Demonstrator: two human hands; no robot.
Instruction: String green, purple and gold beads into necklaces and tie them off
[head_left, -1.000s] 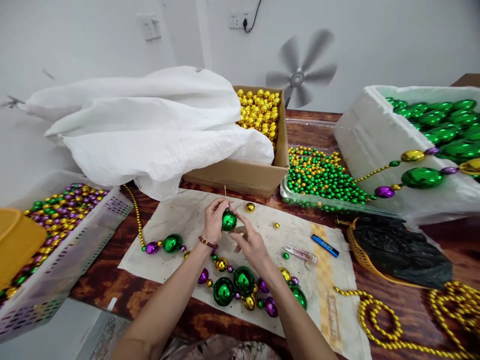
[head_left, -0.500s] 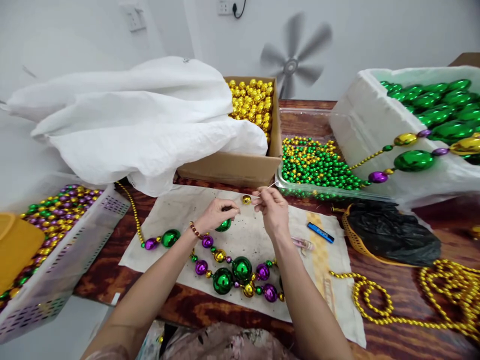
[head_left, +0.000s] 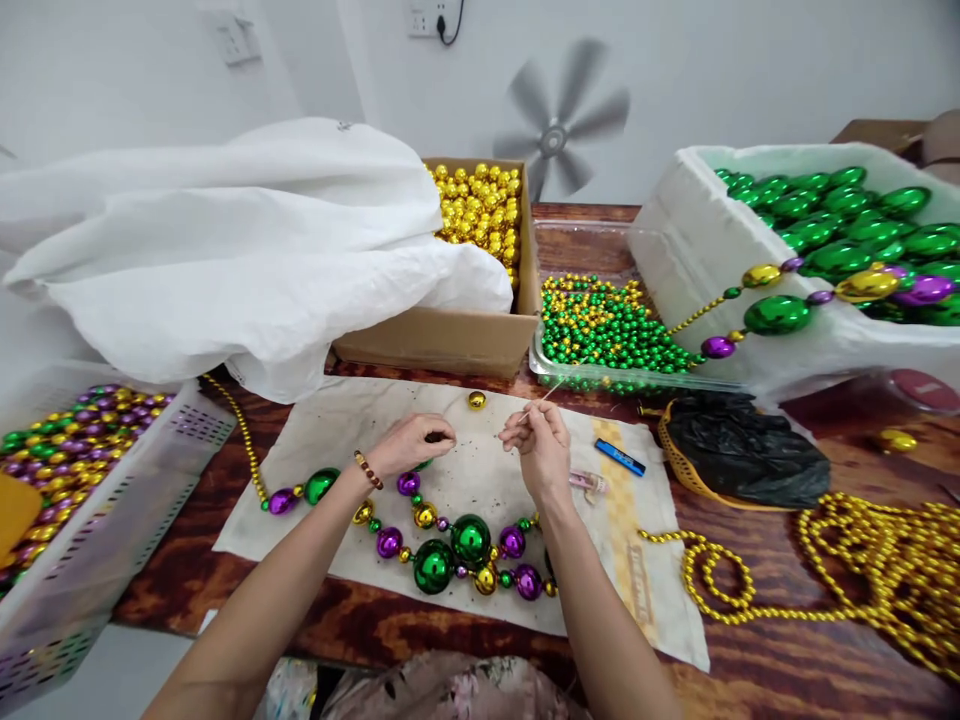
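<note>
My right hand (head_left: 538,440) is closed in a pinch on a thin pale needle-like strand (head_left: 553,388) that slants up to the right. Left of it, my left hand (head_left: 415,443) wears a beaded bracelet, its fingertips drawn together; whatever they hold cannot be made out. A round gold bead (head_left: 477,400) lies loose just beyond the hands. Below them, strung purple, gold and green beads (head_left: 470,540) curve in two rows on a pale cloth (head_left: 300,440). My forearms cover parts of these strands.
At the back stand a cardboard box (head_left: 435,340) of gold beads, a clear tray (head_left: 637,378) of small beads and a foam box (head_left: 667,215) of green beads. A purple-gold-green basket (head_left: 150,500) is left. A blue bar (head_left: 619,457) and gold bead chains (head_left: 885,570) lie right.
Both hands have come slightly nearer to me, and the gap between them is a little wider. The pale strand stays in my right hand. The whole view has shifted.
</note>
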